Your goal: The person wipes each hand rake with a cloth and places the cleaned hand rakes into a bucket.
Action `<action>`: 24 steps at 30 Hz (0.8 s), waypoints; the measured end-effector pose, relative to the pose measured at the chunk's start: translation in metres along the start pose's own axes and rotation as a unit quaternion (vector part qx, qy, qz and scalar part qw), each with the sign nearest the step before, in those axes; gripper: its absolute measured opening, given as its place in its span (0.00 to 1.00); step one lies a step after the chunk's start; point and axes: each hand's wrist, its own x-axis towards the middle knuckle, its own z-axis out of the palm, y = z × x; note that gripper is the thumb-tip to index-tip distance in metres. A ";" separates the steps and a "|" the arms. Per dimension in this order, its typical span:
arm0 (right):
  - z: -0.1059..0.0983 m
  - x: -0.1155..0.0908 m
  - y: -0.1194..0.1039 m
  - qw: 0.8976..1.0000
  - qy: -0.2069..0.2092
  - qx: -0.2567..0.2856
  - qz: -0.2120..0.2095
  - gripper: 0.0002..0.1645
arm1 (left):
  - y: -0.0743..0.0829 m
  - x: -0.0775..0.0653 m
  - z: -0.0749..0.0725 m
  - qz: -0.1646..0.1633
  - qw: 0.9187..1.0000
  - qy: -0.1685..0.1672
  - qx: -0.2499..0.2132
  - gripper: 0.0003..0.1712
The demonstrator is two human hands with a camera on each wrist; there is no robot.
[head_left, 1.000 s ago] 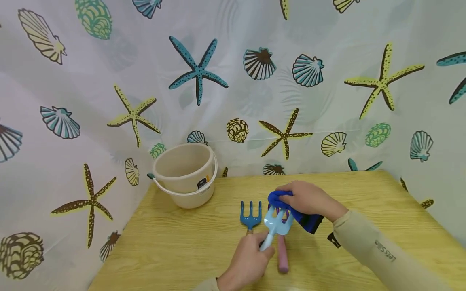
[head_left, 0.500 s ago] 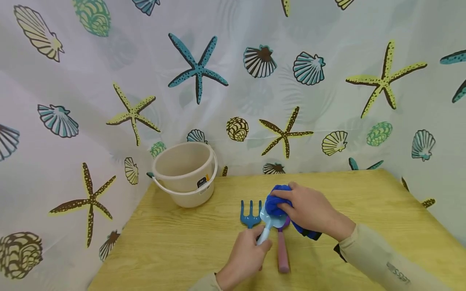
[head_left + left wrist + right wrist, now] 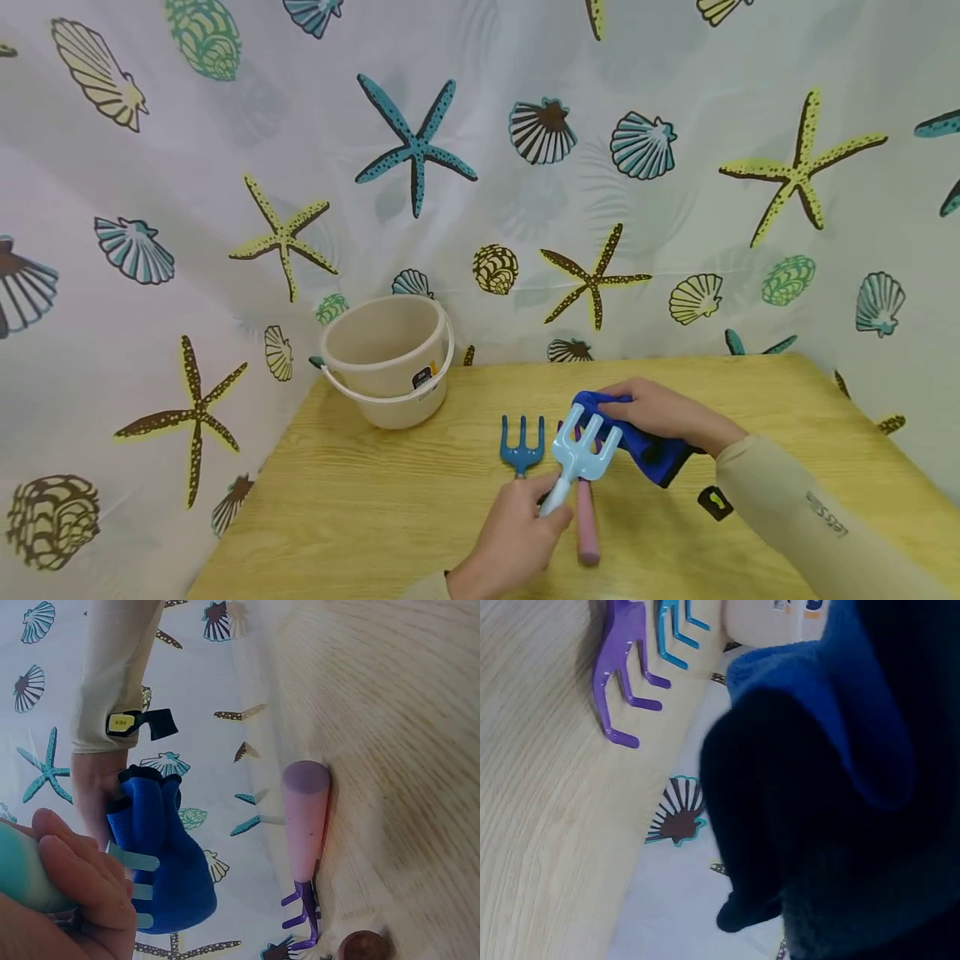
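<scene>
My left hand (image 3: 517, 529) grips the handle of a light blue garden hand fork (image 3: 579, 458), raised above the table with its tines pointing up and away. Bunched in my right hand (image 3: 667, 408) is a blue cloth (image 3: 651, 450), just behind and right of the tine tips; I cannot tell whether it touches them. In the right wrist view the cloth (image 3: 780, 671) hides most of that hand. Below the raised fork lies a purple hand fork with a pink handle (image 3: 587, 525), partly covered. Left of it rests a dark blue hand fork (image 3: 522, 456), its handle hidden behind my left hand.
A beige bucket (image 3: 386, 396) with a white bail handle stands at the table's back left. Around the wooden table (image 3: 360, 500) hangs a white curtain (image 3: 450, 100) printed with starfish and shells, close behind the back edge.
Half a second ago the cloth covered the light blue fork's tines. My right hand has since drawn it back and right, so the tines show again. The left hand keeps its grip.
</scene>
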 end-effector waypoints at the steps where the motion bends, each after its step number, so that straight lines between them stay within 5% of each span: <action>1: -0.001 -0.002 0.001 1.000 0.005 0.000 -0.001 0.30 | 0.000 0.000 0.000 -0.005 1.000 0.001 -0.012 0.22; 6: -0.005 -0.017 -0.010 0.990 0.080 -0.104 -0.047 0.27 | 0.003 0.000 -0.001 -0.030 0.997 -0.006 -0.069 0.22; 10: 0.000 -0.032 -0.021 0.956 0.174 -0.220 -0.080 0.24 | 0.003 0.002 -0.002 -0.033 0.996 -0.005 -0.079 0.17; 13: 0.003 -0.041 -0.026 0.936 0.232 -0.252 -0.084 0.23 | 0.000 0.004 -0.003 -0.039 0.996 0.000 -0.077 0.18; 19: 0.008 -0.043 -0.026 0.953 0.199 -0.201 -0.111 0.23 | -0.001 0.004 -0.004 -0.042 0.996 -0.003 -0.077 0.14; 24: 0.011 -0.034 -0.020 0.967 0.160 -0.179 -0.090 0.24 | 0.000 0.001 -0.002 -0.035 0.997 -0.009 -0.075 0.08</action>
